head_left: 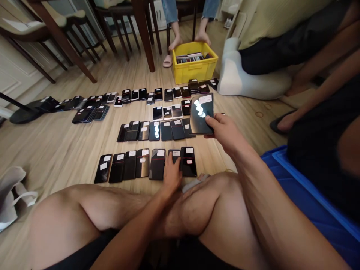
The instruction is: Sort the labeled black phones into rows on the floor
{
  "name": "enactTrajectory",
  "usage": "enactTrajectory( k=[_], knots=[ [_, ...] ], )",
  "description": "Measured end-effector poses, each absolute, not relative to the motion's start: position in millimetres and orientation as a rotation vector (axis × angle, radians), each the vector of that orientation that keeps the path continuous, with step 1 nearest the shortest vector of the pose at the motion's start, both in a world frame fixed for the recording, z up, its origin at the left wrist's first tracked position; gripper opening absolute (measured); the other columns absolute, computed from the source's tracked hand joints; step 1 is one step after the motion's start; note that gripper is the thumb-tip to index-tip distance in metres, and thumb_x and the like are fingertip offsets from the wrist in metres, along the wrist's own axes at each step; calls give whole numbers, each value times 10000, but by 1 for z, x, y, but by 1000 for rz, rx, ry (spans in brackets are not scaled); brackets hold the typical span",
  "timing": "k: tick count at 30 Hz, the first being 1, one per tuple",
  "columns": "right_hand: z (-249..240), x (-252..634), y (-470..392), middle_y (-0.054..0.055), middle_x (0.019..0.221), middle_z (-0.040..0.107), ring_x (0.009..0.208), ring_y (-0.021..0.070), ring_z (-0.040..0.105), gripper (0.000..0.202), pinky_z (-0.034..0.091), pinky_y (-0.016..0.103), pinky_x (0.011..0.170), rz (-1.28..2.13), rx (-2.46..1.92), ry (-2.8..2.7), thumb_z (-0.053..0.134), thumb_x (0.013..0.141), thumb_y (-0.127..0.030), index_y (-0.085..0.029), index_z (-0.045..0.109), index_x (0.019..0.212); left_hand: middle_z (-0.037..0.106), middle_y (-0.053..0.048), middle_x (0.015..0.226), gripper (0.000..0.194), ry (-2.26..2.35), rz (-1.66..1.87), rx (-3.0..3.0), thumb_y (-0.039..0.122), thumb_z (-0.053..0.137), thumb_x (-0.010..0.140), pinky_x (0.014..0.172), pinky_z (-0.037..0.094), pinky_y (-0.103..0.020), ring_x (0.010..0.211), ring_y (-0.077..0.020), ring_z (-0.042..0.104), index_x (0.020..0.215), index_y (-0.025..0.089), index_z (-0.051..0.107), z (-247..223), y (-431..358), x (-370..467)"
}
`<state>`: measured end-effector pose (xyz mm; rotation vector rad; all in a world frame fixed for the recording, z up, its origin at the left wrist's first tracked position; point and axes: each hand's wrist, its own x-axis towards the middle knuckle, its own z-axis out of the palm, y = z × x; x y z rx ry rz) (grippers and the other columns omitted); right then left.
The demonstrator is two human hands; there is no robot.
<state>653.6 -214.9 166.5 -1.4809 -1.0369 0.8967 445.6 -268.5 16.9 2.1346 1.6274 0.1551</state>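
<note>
We're gripping a raised phone point(201, 114) in our right hand point(225, 132), fingers clamped on its lower right edge, long axis running away from us, above the middle row point(157, 131). Our left hand point(172, 173) is resting flat, fingers together, on a near-row phone point(174, 154), partly hiding it. Glare is masking the raised screen.

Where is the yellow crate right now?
The yellow crate sits on the floor top centre, just beyond the farthest row of phones, beside a white cushion.
</note>
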Motion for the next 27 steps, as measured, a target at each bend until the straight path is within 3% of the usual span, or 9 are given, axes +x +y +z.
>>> enactTrajectory(
  k=[4, 7, 11, 19, 27],
  knots=[
    [166, 653, -215, 18, 754, 579, 718, 185, 571, 293, 578, 288, 547, 900, -1470, -1050, 712, 863, -462, -233, 591, 726, 240, -66, 1734, 788, 1358, -13, 2309, 151, 673, 837, 1228, 286, -652, 1599, -339, 174, 1570, 303, 427, 10, -280, 438],
    [166, 652, -215, 24, 785, 617, 725, 190, 594, 249, 576, 289, 546, 916, -1472, -1088, 690, 870, -448, -230, 628, 768, 323, -41, 1706, 774, 1246, -58, 2379, 91, 573, 885, 1220, 243, -710, 1601, -297, 196, 1588, 354, 383, 4, -283, 433],
    [169, 649, -215, 25, 760, 630, 700, 193, 599, 269, 578, 300, 548, 911, -1494, -1138, 705, 866, -465, -232, 635, 753, 344, -22, 1696, 774, 1208, -88, 2439, 25, 459, 912, 1221, 257, -693, 1601, -267, 204, 1593, 382, 368, 3, -281, 429],
    [172, 645, -218, 20, 738, 611, 693, 194, 595, 277, 580, 305, 547, 926, -1521, -1192, 677, 883, -474, -243, 618, 742, 403, -14, 1667, 686, 1225, -77, 2491, 57, 440, 967, 1127, 392, -689, 1566, -300, 290, 1549, 421, 438, 15, -278, 435],
    [178, 645, -220, 24, 770, 635, 757, 200, 622, 265, 583, 297, 566, 1054, -1399, -989, 713, 859, -455, -238, 622, 739, 440, 23, 1644, 672, 1311, -15, 2459, 94, 479, 983, 1160, 347, -687, 1562, -291, 297, 1522, 495, 458, 1, -281, 439]
  ],
)
